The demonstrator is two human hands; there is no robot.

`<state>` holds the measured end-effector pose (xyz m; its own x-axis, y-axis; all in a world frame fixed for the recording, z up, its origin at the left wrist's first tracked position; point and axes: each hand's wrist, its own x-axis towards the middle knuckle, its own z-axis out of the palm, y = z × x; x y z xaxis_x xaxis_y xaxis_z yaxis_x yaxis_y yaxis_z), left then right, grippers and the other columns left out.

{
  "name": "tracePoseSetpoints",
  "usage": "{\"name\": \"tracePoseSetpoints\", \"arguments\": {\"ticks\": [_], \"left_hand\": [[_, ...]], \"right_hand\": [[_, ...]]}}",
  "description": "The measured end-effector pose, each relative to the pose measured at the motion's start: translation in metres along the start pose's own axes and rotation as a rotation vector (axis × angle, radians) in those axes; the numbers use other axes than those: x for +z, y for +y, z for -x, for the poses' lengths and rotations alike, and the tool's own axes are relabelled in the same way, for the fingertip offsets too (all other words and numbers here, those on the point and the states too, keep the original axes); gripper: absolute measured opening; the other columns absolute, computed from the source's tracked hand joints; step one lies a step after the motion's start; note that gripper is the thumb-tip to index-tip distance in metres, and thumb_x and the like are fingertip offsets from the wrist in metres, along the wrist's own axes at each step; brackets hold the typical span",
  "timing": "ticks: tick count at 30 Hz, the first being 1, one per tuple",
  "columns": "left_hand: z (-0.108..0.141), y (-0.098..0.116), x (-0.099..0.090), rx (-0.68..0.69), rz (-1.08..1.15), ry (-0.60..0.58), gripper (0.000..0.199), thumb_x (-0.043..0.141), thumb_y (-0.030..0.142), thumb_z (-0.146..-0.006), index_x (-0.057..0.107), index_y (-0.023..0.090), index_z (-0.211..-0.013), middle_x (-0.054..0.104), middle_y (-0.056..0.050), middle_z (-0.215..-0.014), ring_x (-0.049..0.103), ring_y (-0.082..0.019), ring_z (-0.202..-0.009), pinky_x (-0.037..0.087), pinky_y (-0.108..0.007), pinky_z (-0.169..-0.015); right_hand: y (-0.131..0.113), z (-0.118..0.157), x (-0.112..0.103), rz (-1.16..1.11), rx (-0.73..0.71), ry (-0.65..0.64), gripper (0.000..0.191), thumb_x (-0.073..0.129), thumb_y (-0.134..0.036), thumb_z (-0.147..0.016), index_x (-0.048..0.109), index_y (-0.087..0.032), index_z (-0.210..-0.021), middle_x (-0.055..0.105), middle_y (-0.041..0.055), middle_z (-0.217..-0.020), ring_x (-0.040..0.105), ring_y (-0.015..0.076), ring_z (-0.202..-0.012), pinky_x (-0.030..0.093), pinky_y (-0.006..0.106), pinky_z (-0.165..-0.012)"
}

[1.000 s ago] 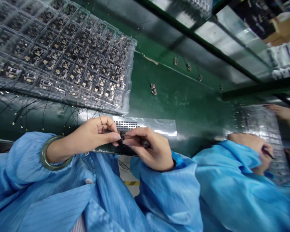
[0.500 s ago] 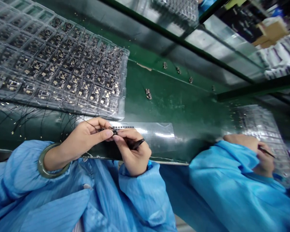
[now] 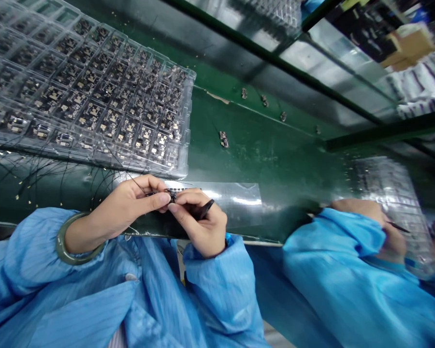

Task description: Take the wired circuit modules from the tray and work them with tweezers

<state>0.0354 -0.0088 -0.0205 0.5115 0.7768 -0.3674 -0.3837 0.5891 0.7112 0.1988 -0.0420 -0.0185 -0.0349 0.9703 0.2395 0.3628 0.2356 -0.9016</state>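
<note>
My left hand [image 3: 130,205] pinches a tiny dark connector [image 3: 172,195] with a hair-thin black wire trailing from it, between thumb and forefinger. My right hand [image 3: 199,224] meets it from the other side, its fingers at the same connector. Black tweezers [image 3: 205,209] lie in that hand, their near end hidden by my fingers. Under both hands runs a strip of clear film [image 3: 224,195] with a dark perforated patch mostly covered. A clear plastic blister tray [image 3: 188,111] of small circuit modules stands just beyond them.
Loose modules [image 3: 224,139] lie on the green bench [image 3: 261,164], and thin black wires [image 3: 39,179] spread along the tray's near edge. At right, a co-worker's blue sleeve [image 3: 333,261] and hand [image 3: 395,239] work with a thin dark tool over another tray [image 3: 384,183].
My right hand has moved up and in towards the left, bringing the tweezers closer to the connector. The view has tilted slightly, and the film's perforated patch is now mostly covered.
</note>
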Motion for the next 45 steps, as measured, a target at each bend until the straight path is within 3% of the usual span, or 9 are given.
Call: {"name": "tracePoseSetpoints", "arguments": {"ticks": [11, 17, 22, 26, 30, 33, 38, 42, 45], "left_hand": [[0.000, 0.006, 0.002, -0.117, 0.029, -0.015, 0.018, 0.077, 0.027, -0.071, 0.067, 0.012, -0.075, 0.062, 0.001, -0.070, 0.055, -0.007, -0.063, 0.047, -0.019, -0.061], [0.005, 0.009, -0.001, -0.297, 0.113, -0.185, 0.021, 0.076, 0.029, -0.073, 0.062, 0.013, -0.076, 0.062, 0.000, -0.066, 0.059, -0.008, -0.061, 0.049, -0.017, -0.054], [0.009, 0.008, -0.002, -0.373, 0.144, -0.337, 0.020, 0.073, 0.028, -0.076, 0.061, 0.015, -0.085, 0.064, 0.001, -0.068, 0.065, -0.010, -0.062, 0.056, -0.021, -0.056], [0.009, 0.004, -0.003, -0.454, 0.094, -0.489, 0.026, 0.071, 0.037, -0.077, 0.061, 0.015, -0.087, 0.069, -0.002, -0.072, 0.068, -0.012, -0.060, 0.056, -0.021, -0.050], [0.008, 0.001, -0.007, -0.521, -0.012, -0.638, 0.038, 0.070, 0.049, -0.073, 0.059, 0.013, -0.077, 0.067, -0.001, -0.060, 0.062, -0.010, -0.044, 0.046, -0.016, -0.036], [0.012, 0.001, -0.009, -0.358, -0.114, -0.488, 0.040, 0.069, 0.053, -0.073, 0.058, 0.014, -0.076, 0.063, 0.002, -0.056, 0.056, -0.007, -0.038, 0.046, -0.016, -0.039], [0.025, 0.008, -0.009, 0.194, -0.438, -0.047, 0.033, 0.056, 0.042, -0.087, 0.059, 0.013, -0.071, 0.058, 0.001, -0.061, 0.056, -0.006, -0.048, 0.042, -0.015, -0.045], [0.031, 0.017, -0.016, 0.502, -0.593, 0.013, 0.029, 0.052, 0.033, -0.091, 0.062, 0.013, -0.073, 0.058, -0.001, -0.064, 0.057, -0.009, -0.058, 0.046, -0.020, -0.056], [0.032, 0.023, -0.026, 0.542, -0.461, 0.049, 0.028, 0.051, 0.036, -0.091, 0.062, 0.013, -0.081, 0.060, -0.001, -0.064, 0.060, -0.010, -0.057, 0.050, -0.022, -0.057]], "right_hand": [[0.004, -0.001, -0.005, 0.028, -0.042, -0.069, 0.005, 0.066, -0.018, -0.079, 0.062, -0.021, -0.079, 0.065, 0.0001, -0.072, 0.061, 0.0132, -0.066, 0.051, 0.027, -0.063], [0.005, -0.008, -0.016, 0.140, -0.329, -0.107, 0.010, 0.069, -0.022, -0.079, 0.061, -0.019, -0.083, 0.067, 0.0022, -0.073, 0.065, 0.0139, -0.067, 0.053, 0.026, -0.061], [-0.005, -0.013, -0.036, 0.418, -0.584, -0.248, 0.005, 0.065, -0.019, -0.082, 0.060, -0.018, -0.085, 0.066, 0.0024, -0.069, 0.061, 0.0120, -0.060, 0.047, 0.023, -0.054], [-0.019, -0.016, -0.049, 0.579, -0.650, -0.367, 0.014, 0.055, -0.029, -0.089, 0.059, -0.016, -0.087, 0.061, 0.0022, -0.064, 0.055, 0.0122, -0.055, 0.041, 0.025, -0.051], [-0.033, -0.021, -0.057, 0.702, -0.698, -0.480, 0.019, 0.048, -0.028, -0.092, 0.059, -0.014, -0.085, 0.054, 0.0009, -0.058, 0.047, 0.0126, -0.049, 0.034, 0.028, -0.046], [-0.041, -0.028, -0.058, 0.635, -0.640, -0.539, 0.014, 0.050, -0.026, -0.092, 0.059, -0.016, -0.087, 0.057, 0.0004, -0.060, 0.050, 0.0117, -0.049, 0.035, 0.027, -0.044], [-0.047, -0.043, -0.034, 0.344, -0.429, -0.541, 0.027, 0.058, -0.039, -0.087, 0.059, -0.017, -0.104, 0.069, 0.0070, -0.088, 0.067, 0.0148, -0.076, 0.053, 0.022, -0.063], [-0.051, -0.047, -0.001, 0.133, -0.332, -0.388, 0.015, 0.057, -0.016, -0.086, 0.063, -0.021, -0.098, 0.070, 0.0038, -0.083, 0.067, 0.0145, -0.075, 0.054, 0.023, -0.064], [-0.057, -0.057, 0.017, 0.086, -0.298, -0.356, 0.015, 0.060, -0.010, -0.082, 0.067, -0.021, -0.090, 0.071, 0.0027, -0.080, 0.067, 0.0147, -0.075, 0.054, 0.024, -0.066]]}}
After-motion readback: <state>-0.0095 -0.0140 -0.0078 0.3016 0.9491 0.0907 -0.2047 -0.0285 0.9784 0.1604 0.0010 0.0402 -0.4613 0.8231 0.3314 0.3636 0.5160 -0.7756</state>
